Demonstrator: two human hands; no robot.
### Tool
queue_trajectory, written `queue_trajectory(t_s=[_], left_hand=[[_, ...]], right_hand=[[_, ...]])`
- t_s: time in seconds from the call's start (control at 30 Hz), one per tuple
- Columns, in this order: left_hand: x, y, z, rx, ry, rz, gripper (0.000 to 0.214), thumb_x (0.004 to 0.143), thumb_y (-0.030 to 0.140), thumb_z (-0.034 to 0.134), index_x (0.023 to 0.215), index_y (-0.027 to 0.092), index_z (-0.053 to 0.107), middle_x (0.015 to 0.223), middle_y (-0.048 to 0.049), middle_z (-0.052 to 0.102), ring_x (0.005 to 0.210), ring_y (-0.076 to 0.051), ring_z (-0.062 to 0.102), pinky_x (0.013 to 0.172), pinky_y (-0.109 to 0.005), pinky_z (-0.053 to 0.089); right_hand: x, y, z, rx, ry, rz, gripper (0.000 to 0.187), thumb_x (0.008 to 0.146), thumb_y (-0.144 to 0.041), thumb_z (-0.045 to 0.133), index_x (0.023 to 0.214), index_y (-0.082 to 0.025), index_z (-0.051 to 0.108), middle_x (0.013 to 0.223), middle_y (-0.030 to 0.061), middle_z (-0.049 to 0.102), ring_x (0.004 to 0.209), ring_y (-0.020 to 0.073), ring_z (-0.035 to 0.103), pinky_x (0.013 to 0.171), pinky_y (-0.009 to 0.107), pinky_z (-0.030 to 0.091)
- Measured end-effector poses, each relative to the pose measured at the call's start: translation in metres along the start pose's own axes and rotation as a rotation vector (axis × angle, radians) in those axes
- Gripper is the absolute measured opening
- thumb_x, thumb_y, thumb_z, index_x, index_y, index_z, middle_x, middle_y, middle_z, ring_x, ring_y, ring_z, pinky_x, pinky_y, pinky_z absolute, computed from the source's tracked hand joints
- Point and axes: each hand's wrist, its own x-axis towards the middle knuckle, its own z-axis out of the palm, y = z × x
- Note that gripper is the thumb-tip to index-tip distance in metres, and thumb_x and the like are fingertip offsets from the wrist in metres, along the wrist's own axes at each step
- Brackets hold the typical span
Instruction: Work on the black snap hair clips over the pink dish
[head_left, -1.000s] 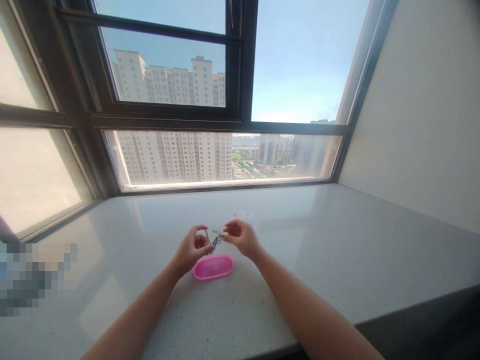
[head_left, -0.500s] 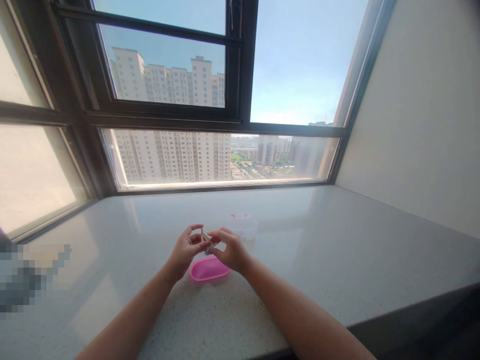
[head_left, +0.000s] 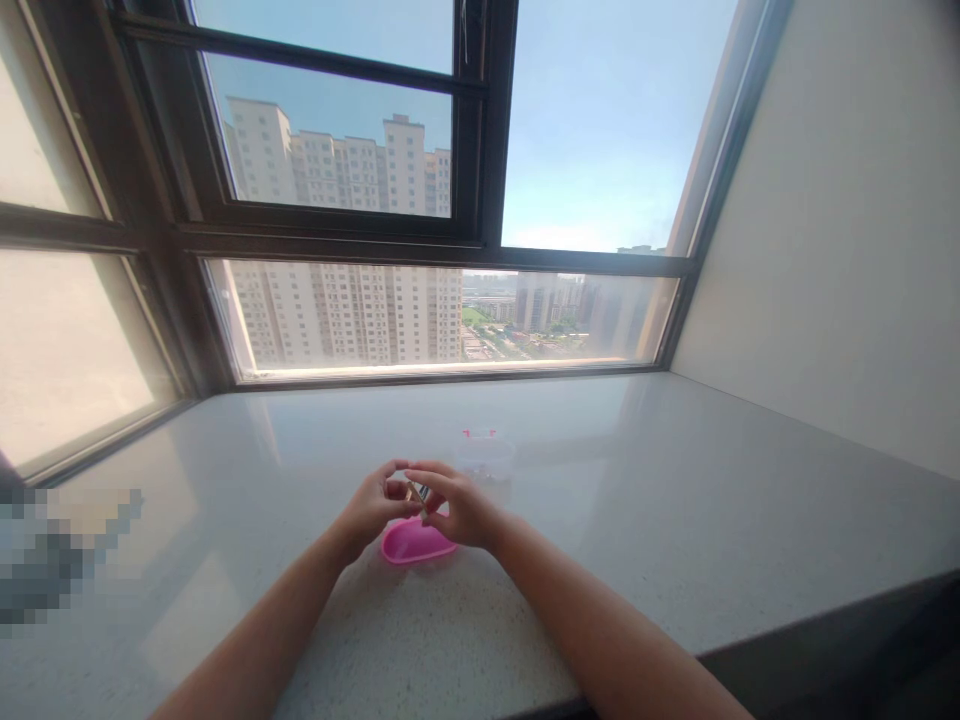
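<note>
The dark near edge of the worktop [head_left: 757, 645] runs aslant at the lower right, and the right forearm crosses it. Farther in, an oval pink dish [head_left: 409, 545] sits on the worktop, shallow, smooth and round-ended, its raised rim partly covered by the right hand [head_left: 459, 506]. The part of its floor in sight shows plain pink.

Just above the dish's far side, the left hand [head_left: 373, 512] and the right hand come together, fingers curled in and fingertips nearly meeting. Between them they hold small slim pieces [head_left: 417, 496], one gold-toned and tilted, another darker; which fingers grip which piece is too small to tell.

Beyond the right hand stands a clear box [head_left: 491, 458] with two pink latches [head_left: 492, 433] at its far side; small greyish bits show low inside, too faint to name. To the right, the glossy, finely speckled worktop stretches broadly to a smooth pale wall [head_left: 832, 290]. At its back edge rises a dark-framed window [head_left: 480, 255], with tall pale buildings [head_left: 360, 310] outside.
</note>
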Motion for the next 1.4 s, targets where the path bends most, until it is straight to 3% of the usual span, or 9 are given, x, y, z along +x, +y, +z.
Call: queue_trajectory(t_s=[0.3,0.5,0.63,0.73,0.97,1.17,1.4], left_hand=[[0.0,0.001,0.0,0.062,-0.012,0.025,0.051,0.067,0.022,0.07,0.11,0.016,0.045,0.071,0.0002,0.065,0.071,-0.019,0.065,0.067,-0.032,0.049],[0.0,-0.003,0.0,0.374,0.085,0.127,0.054,0.069,0.027,0.068,0.115,0.015,0.042,0.072,0.0006,0.063,0.063,-0.015,0.061,0.06,-0.027,0.046],[-0.001,-0.001,-0.002,0.582,0.144,0.195,0.053,0.068,0.026,0.068,0.115,0.017,0.045,0.063,0.0054,0.058,0.052,-0.011,0.052,0.051,-0.022,0.039],[0.0,-0.001,-0.005,0.555,0.15,0.216,0.051,0.069,0.024,0.065,0.115,0.019,0.042,0.065,0.0057,0.058,0.051,-0.011,0.054,0.052,-0.023,0.042],[0.001,-0.004,-0.008,0.454,0.126,0.223,0.052,0.071,0.021,0.062,0.117,0.022,0.037,0.08,0.0003,0.063,0.069,-0.016,0.065,0.068,-0.03,0.051],[0.0,-0.008,-0.006,0.493,0.076,0.232,0.053,0.073,0.02,0.058,0.122,0.02,0.037,0.082,-0.0011,0.063,0.066,-0.015,0.065,0.065,-0.029,0.052],[-0.003,0.001,-0.003,0.615,0.062,0.217,0.057,0.073,0.025,0.06,0.127,0.018,0.041,0.087,-0.0048,0.067,0.068,-0.016,0.064,0.058,-0.027,0.051]], right_hand=[[0.001,-0.003,-0.001,-0.088,0.002,0.073,0.068,0.07,-0.004,0.06,0.131,-0.026,0.04,0.11,0.0066,0.057,0.068,0.0096,0.058,0.062,0.024,0.051],[-0.003,0.013,-0.018,-0.097,0.137,0.205,0.077,0.064,-0.018,0.073,0.132,-0.027,0.038,0.117,0.008,0.054,0.062,0.0073,0.054,0.054,0.022,0.048],[-0.009,0.022,-0.036,-0.076,0.212,0.277,0.06,0.063,-0.031,0.076,0.118,-0.021,0.053,0.11,0.0091,0.056,0.058,0.0066,0.053,0.05,0.02,0.046],[-0.01,0.024,-0.041,-0.03,0.217,0.306,0.04,0.064,-0.034,0.075,0.098,-0.017,0.065,0.108,0.0092,0.056,0.057,0.0057,0.053,0.05,0.021,0.047],[-0.008,0.022,-0.028,0.094,0.185,0.325,0.025,0.064,-0.018,0.072,0.088,-0.014,0.068,0.115,0.0108,0.052,0.07,0.0095,0.059,0.063,0.025,0.055],[-0.009,0.02,-0.03,0.0,0.172,0.299,0.043,0.065,-0.015,0.071,0.106,-0.02,0.061,0.119,0.0097,0.053,0.063,0.007,0.056,0.052,0.02,0.049],[-0.008,0.018,-0.029,-0.019,0.157,0.316,0.051,0.066,-0.032,0.074,0.114,-0.021,0.058,0.109,0.008,0.057,0.063,0.0083,0.054,0.05,0.02,0.045]])
